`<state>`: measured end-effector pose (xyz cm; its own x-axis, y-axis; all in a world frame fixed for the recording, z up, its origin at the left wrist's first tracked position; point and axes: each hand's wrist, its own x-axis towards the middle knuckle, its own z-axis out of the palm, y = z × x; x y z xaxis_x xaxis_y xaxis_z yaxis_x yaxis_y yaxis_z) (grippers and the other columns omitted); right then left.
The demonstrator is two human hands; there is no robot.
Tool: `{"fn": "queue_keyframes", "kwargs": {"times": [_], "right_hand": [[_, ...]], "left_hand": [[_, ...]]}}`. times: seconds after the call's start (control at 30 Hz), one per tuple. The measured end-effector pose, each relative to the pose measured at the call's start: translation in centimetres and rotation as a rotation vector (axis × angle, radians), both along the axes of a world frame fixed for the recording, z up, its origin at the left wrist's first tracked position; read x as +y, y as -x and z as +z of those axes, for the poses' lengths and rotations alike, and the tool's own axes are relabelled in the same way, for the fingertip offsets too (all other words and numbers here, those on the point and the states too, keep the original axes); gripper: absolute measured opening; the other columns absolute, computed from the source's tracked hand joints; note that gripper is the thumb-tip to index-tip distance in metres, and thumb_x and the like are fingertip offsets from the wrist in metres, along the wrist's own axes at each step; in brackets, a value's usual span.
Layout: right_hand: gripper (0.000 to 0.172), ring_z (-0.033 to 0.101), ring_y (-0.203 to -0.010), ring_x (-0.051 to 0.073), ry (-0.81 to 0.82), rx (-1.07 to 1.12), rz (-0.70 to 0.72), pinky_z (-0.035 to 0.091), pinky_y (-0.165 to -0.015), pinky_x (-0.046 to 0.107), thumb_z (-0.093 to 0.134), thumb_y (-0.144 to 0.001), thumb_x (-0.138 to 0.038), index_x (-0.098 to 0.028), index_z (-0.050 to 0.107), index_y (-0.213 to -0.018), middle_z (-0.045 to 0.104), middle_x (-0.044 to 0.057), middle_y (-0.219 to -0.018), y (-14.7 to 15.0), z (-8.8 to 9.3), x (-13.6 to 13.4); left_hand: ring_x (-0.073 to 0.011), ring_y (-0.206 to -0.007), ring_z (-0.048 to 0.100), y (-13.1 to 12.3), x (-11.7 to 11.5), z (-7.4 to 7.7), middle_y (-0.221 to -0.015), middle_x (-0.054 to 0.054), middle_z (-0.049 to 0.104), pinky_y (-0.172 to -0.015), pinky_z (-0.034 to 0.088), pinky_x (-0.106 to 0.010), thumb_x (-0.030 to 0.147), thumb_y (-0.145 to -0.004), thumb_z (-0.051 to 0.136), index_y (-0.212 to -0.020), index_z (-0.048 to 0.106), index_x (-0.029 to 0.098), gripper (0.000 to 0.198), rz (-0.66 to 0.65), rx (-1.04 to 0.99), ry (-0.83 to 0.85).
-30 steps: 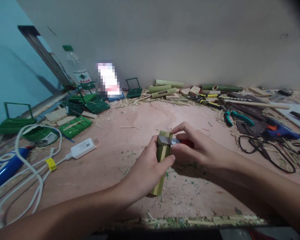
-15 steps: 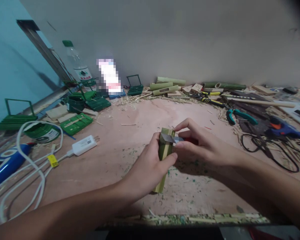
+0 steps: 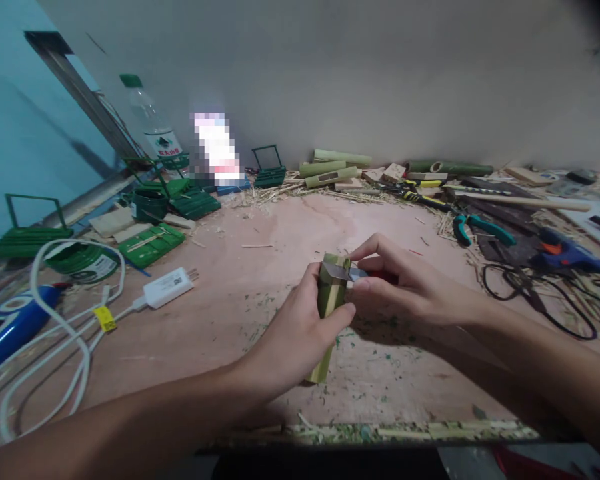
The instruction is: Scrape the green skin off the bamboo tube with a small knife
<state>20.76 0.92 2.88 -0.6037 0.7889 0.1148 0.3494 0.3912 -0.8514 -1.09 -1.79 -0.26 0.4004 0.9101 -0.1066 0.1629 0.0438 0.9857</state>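
My left hand [image 3: 307, 320] is wrapped around a green bamboo piece [image 3: 333, 300] that stands tilted over the table, its lower end near the tabletop. Pale stripes run along the bamboo where its green skin is gone. Between thumb and fingers, my right hand [image 3: 390, 273] grips a knife [image 3: 357, 275] with a red handle, mostly covered by the fingers. The flat metal blade lies across the upper part of the bamboo, touching it. Small green shavings are scattered on the wood below.
On the left are a white charger [image 3: 167, 288] with its cable, a blue tube [image 3: 15, 333] and small green-painted models [image 3: 153, 245]. Bamboo tubes [image 3: 330, 170] lie along the wall. Pliers [image 3: 483, 230] and a blue glue gun [image 3: 570, 250] lie on the right.
The view has shifted slightly. Both hands keep their grips, and the blade stays across the bamboo's upper part with hardly any visible movement.
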Motion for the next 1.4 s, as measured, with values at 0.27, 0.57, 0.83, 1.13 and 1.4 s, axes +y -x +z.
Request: {"fn": "queue_keyframes", "kwargs": {"times": [0.27, 0.57, 0.83, 1.13, 1.4], "right_hand": [[0.018, 0.045, -0.067, 0.014, -0.098, -0.056, -0.056, 0.036, -0.061, 0.027, 0.054, -0.109, -0.04, -0.023, 0.05, -0.112, 0.065, -0.001, -0.083, 0.27, -0.09, -0.04], [0.023, 0.044, -0.063, 0.013, -0.076, -0.146, -0.046, 0.031, -0.057, 0.026, 0.051, -0.11, -0.04, -0.026, 0.044, -0.127, 0.061, -0.003, -0.08, 0.07, -0.1, 0.09], [0.028, 0.044, -0.061, 0.014, -0.111, -0.181, -0.045, 0.032, -0.056, 0.026, 0.05, -0.11, -0.045, -0.024, 0.044, -0.127, 0.06, -0.003, -0.076, 0.06, -0.18, 0.16], [0.025, 0.056, -0.073, 0.017, -0.194, -0.147, -0.083, 0.041, -0.066, 0.028, 0.052, -0.109, -0.045, -0.021, 0.052, -0.113, 0.071, 0.004, -0.09, 0.27, -0.19, 0.2], [0.025, 0.054, -0.068, 0.016, -0.224, -0.172, -0.126, 0.04, -0.061, 0.026, 0.053, -0.108, -0.046, -0.021, 0.056, -0.11, 0.067, 0.002, -0.082, 0.31, -0.56, 0.12]], "left_hand": [[-0.0214, -0.095, 0.065, -0.06, -0.01, 0.29, -0.114, -0.005, 0.068, -0.087, 0.05, -0.038, 0.029, -0.096, 0.065, -0.133, 0.051, 0.028, 0.039, 0.005, 0.005, -0.005], [-0.023, -0.092, 0.065, 0.17, 0.32, 0.62, -0.109, -0.007, 0.068, -0.082, 0.052, -0.037, 0.03, -0.094, 0.066, -0.129, 0.054, 0.024, 0.037, -0.001, 0.014, -0.017], [-0.0245, -0.091, 0.065, 0.14, 0.23, 0.71, -0.106, -0.008, 0.068, -0.078, 0.053, -0.036, 0.032, -0.094, 0.066, -0.133, 0.053, 0.024, 0.042, 0.006, -0.032, -0.011], [-0.0225, -0.089, 0.065, 0.16, 0.11, 0.62, -0.106, -0.006, 0.068, -0.082, 0.052, -0.037, 0.03, -0.095, 0.065, -0.135, 0.052, 0.026, 0.042, 0.003, 0.01, -0.001], [-0.0227, -0.087, 0.065, 0.14, 0.0, 0.44, -0.103, -0.006, 0.066, -0.077, 0.052, -0.036, 0.032, -0.094, 0.066, -0.133, 0.052, 0.025, 0.042, 0.02, 0.003, 0.022]]}}
